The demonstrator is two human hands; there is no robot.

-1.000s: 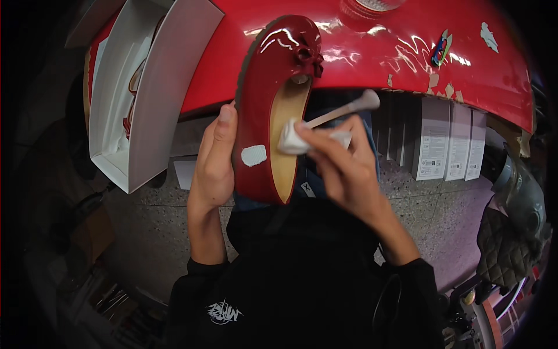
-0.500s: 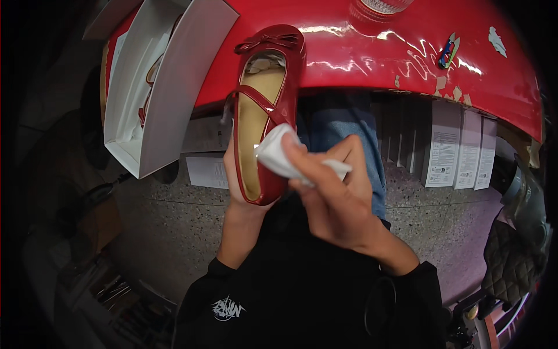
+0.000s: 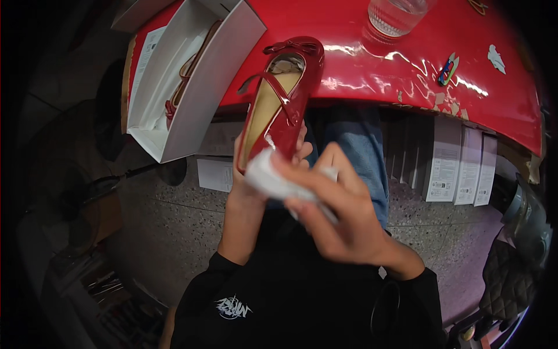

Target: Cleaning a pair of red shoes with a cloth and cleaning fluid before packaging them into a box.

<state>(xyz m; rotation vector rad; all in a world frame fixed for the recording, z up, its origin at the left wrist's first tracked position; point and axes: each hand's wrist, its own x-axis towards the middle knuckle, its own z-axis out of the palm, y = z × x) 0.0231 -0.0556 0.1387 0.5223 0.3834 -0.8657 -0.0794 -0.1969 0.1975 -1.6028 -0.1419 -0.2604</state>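
Note:
A glossy dark red flat shoe (image 3: pixel 297 110) with a bow at the toe, a strap and a tan insole is held up in front of the table edge. My left hand (image 3: pixel 243 189) grips it from beneath near the heel, its fingers showing at the shoe's right side. In my right hand (image 3: pixel 343 212) is a white cloth (image 3: pixel 268 174), pinched between thumb and fingers and pressed at the heel end, covering part of it. The cloth and right fingers are blurred by motion.
An open white box (image 3: pixel 195 102) with another red shoe (image 3: pixel 172 110) inside stands at the left of the red table (image 3: pixel 349 75). On the table are a glass of water (image 3: pixel 395 16) and small thread snips (image 3: pixel 447 70). White boxes (image 3: pixel 444 163) line the space under the table.
The cloth and my right hand have moved down and slightly left to the shoe's heel. In the picture, the shoe has shifted right and tilted, while the table and box also shift.

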